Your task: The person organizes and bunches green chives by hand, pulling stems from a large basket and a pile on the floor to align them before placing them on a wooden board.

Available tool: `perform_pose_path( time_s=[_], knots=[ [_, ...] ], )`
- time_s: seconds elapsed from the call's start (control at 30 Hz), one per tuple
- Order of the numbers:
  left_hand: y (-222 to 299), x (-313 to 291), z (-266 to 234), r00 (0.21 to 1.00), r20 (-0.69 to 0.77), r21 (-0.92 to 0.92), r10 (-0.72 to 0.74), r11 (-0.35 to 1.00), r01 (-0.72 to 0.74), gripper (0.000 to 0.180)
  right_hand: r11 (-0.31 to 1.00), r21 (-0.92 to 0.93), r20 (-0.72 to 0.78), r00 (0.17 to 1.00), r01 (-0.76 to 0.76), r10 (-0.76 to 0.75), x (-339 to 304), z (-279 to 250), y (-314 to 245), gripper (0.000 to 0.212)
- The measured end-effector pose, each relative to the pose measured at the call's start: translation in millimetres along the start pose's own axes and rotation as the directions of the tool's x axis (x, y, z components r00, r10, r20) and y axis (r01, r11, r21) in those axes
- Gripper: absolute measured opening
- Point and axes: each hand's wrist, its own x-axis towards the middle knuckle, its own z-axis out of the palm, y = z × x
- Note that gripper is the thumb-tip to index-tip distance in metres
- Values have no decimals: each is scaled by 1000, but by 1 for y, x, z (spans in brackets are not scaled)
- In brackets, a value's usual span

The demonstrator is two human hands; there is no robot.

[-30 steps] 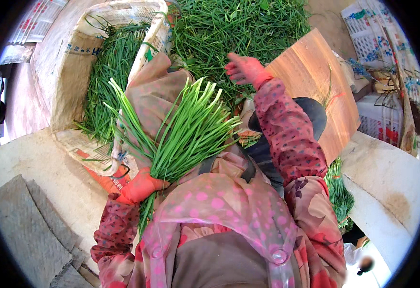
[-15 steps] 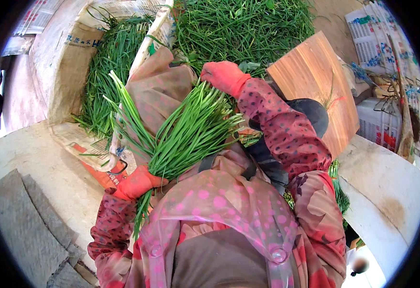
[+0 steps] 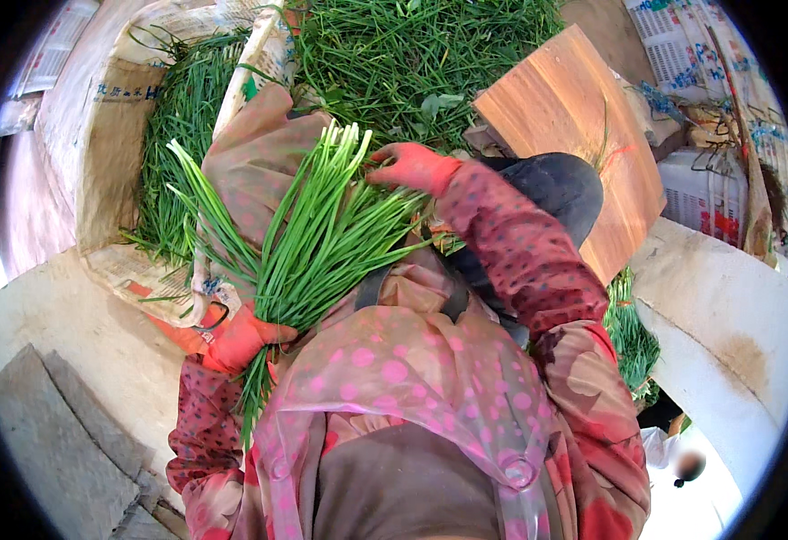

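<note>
Down near the person's lap, the left hand (image 3: 236, 337) in a red-orange glove has its grip clenched tight around the bottom of a bunch of green stalks (image 3: 308, 243). The stalks are long, thin and bright green. They are pressed together at the glove and spread out like a fan higher up. A few ends poke out below the glove. The bunch lies slanted across the lap, on top of a pink apron with dots (image 3: 412, 378).

At the top of the fan, the right hand (image 3: 412, 165), also in a red-orange glove, rests on the tips of the stalks. Its fingers are bent over them, but I cannot tell if they pinch any stalks or just touch them.

Just beside the left hand lies a flat piece of paper with red and white print (image 3: 155, 288), on the pale ground. Past it stands an open cardboard box (image 3: 97, 162), brown, with green stalks inside. Farther up is a big pile of loose greens (image 3: 412, 54). To the right of that pile leans a brown wooden board (image 3: 574, 117). Far off at the top right sit white woven sacks with coloured print (image 3: 691, 54).
</note>
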Motion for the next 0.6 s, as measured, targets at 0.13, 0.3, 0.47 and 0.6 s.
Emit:
perform_pose_path(
  time_s=[0.13, 0.3, 0.47, 0.6],
  knots=[
    [-4, -20, 0, 996, -82, -89, 30, 995, -38, 20, 905, 426, -404, 890, -21, 211, 11, -19, 4, 27],
    [-27, -29, -5, 993, -85, -151, -79, 986, 66, 16, 964, 257, -553, 806, -74, 210, -7, -72, 8, 28],
    [-44, -31, -2, 996, -86, -175, -10, 985, -5, 13, 972, 226, -475, 879, 69, 48, -30, -62, -7, 28],
    [-39, -28, 0, 998, -53, -203, -12, 979, 1, 14, 931, 36, -91, 929, 362, -358, -41, 2, -9, 28]
  ],
)
